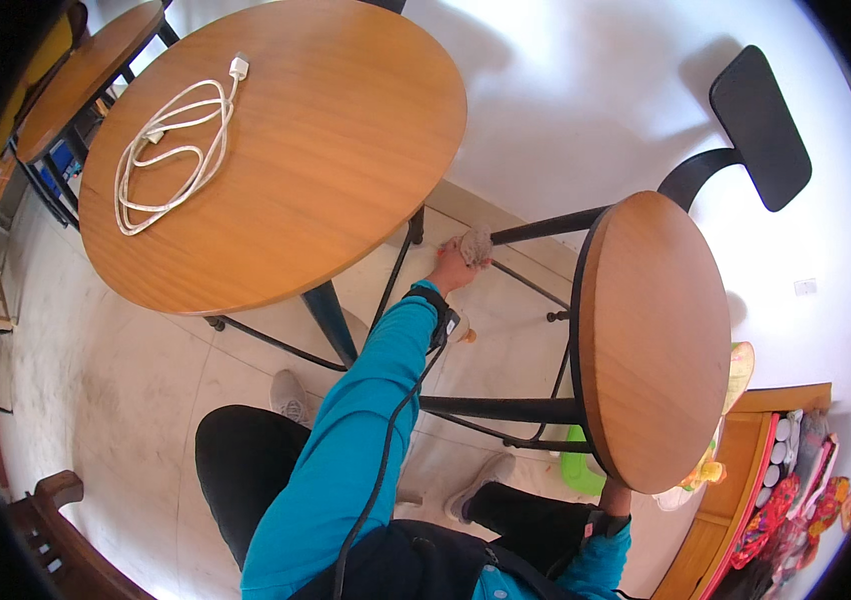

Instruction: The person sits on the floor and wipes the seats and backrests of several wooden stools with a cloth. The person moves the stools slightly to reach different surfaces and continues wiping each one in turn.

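My left hand [455,268] is closed around a grey cloth [476,247]. The cloth presses against the end of a black chair leg [545,225]. This chair has a round wooden seat [654,345], with its face turned at a steep slant in view, and a black backrest [761,127]. At the seat's lower edge is my right hand [615,496]; its fingers are hidden behind the seat, so their grip does not show. Black bands circle both my wrists, and a black cord runs down my left sleeve.
A round wooden table [350,150] bears a coiled white cable [170,161]. A bottle with an orange cap [460,330] is beyond my left wrist. A green plastic object [579,461] sits below the seat. At right stands a wooden cabinet [725,480] with colourful items; a wooden armrest [58,487] is lower left.
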The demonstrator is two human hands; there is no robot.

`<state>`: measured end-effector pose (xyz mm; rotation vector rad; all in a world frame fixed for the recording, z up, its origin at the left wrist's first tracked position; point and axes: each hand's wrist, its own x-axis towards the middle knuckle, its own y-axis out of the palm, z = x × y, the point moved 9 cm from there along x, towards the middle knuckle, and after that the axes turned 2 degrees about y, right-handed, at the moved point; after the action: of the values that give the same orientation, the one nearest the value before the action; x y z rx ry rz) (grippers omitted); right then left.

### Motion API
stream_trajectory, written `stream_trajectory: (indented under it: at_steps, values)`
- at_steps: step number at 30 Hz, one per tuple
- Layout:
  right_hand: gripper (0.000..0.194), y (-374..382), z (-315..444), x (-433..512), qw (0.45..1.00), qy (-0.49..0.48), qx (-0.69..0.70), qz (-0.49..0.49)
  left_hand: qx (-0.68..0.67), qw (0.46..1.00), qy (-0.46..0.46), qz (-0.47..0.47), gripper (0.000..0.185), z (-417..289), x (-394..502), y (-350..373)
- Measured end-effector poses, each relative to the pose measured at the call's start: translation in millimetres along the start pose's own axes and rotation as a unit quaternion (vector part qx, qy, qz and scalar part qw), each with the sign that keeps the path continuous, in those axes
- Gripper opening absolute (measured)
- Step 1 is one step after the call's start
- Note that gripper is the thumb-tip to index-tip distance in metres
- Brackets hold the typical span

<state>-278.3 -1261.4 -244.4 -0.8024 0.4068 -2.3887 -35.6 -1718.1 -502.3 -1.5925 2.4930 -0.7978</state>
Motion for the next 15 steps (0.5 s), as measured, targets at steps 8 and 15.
stream_trajectory:
  at_steps: [8, 15]
  values:
    - [0.043, 15.5, 1.7, 19.5, 1.000, -0.031, 0.006, -0.004, 0.103, 0.993, -0.063, 0.017, 0.056, 24.0, -86.0, 27.8]
    - [0.043, 38.7, -6.7, 47.7, 0.998, -0.051, 0.043, -0.019, 0.111, 0.988, 0.013, 0.105, 0.055, 13.7, -179.4, 21.0]
